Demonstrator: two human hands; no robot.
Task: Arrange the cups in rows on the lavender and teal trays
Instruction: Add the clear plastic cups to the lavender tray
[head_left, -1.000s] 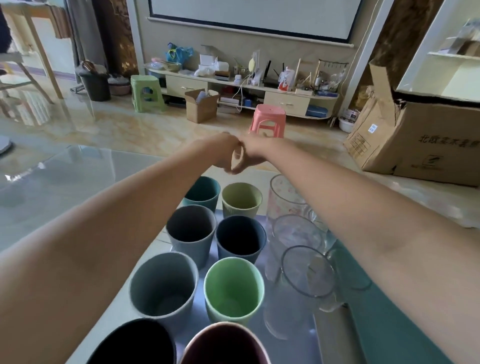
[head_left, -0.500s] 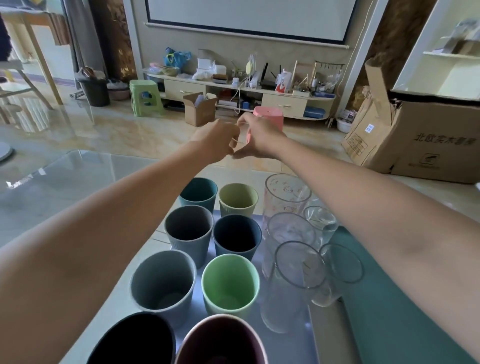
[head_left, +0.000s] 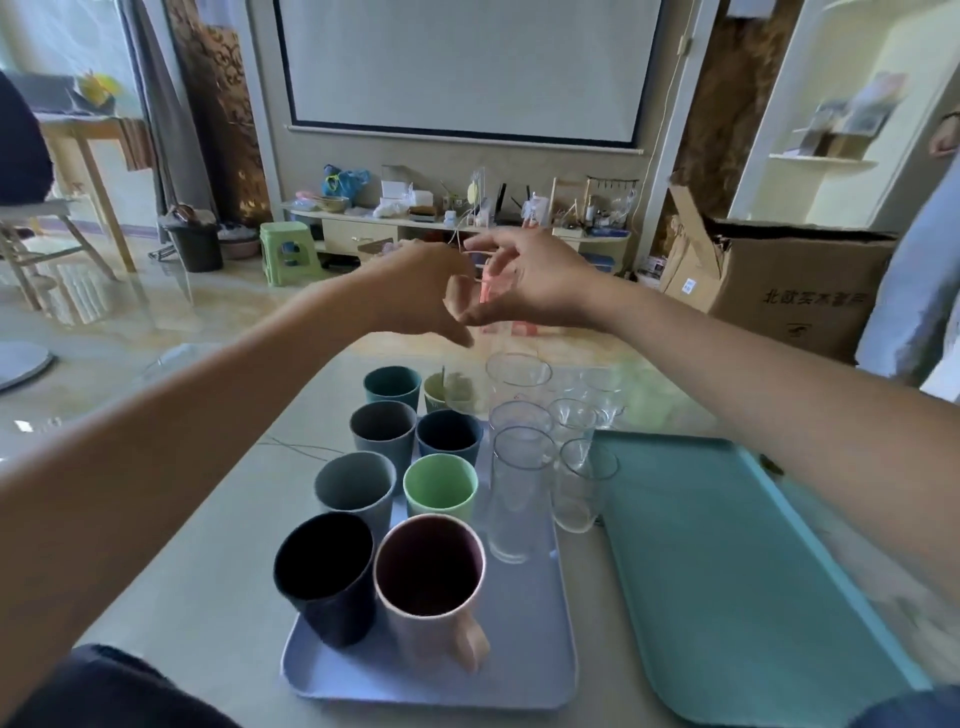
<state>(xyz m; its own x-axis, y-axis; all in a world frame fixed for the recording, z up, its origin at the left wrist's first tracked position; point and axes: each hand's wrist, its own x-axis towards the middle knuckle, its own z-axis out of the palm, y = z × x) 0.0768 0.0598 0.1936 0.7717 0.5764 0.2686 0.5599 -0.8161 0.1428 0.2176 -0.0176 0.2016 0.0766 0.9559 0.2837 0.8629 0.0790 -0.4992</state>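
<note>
My right hand is raised above the far end of the table and holds a small clear glass. My left hand is right beside it with curled fingers at the glass; its grip is unclear. Below, the lavender tray carries two columns of coloured cups, from a teal cup at the far end to a black cup and a pink mug nearest me. A row of tall clear glasses stands along the tray's right side. The teal tray lies to the right, bare.
Small clear glasses stand between the two trays and at the table's far end. A cardboard box sits on the floor to the right, with a person's sleeve beside it. A green stool stands on the floor.
Both hands have risen a little and drawn slightly apart. My view has tilted up and back, so both trays show more fully.
</note>
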